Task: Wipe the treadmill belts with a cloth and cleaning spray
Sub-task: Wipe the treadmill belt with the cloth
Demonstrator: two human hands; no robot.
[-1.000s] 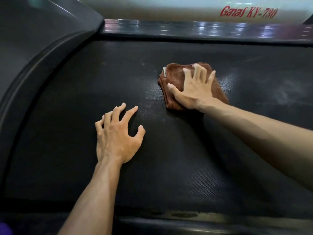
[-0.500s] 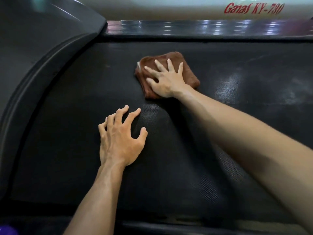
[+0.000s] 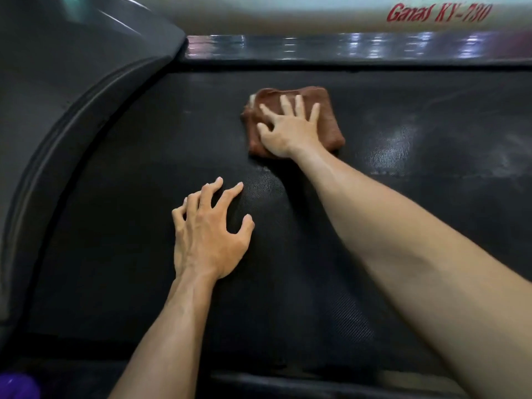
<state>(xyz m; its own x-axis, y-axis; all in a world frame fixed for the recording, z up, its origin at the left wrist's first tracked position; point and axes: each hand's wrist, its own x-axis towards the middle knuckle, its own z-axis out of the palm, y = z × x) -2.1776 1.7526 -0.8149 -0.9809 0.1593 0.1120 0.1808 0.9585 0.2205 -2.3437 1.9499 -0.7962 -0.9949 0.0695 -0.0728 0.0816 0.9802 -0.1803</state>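
A black textured treadmill belt [image 3: 121, 254] fills most of the view. A folded brown cloth [image 3: 328, 125] lies on its far middle part. My right hand [image 3: 288, 128] presses flat on the cloth with spread, straight fingers. My left hand [image 3: 210, 231] rests on the belt nearer to me, fingers spread and arched, touching the surface and holding nothing. Wet, shiny streaks [image 3: 394, 151] show on the belt to the right of the cloth. No spray bottle can be made out.
A dark grey curved motor cover [image 3: 57, 96] borders the belt on the left. A shiny side rail [image 3: 345, 46] runs along the far edge, with a white panel bearing red lettering [image 3: 437, 12] behind it. A purple object [image 3: 14, 384] sits at the bottom left corner.
My right hand slid the cloth left across the belt and farther from me, then shifted slightly back right. My left hand stayed planted on the belt.
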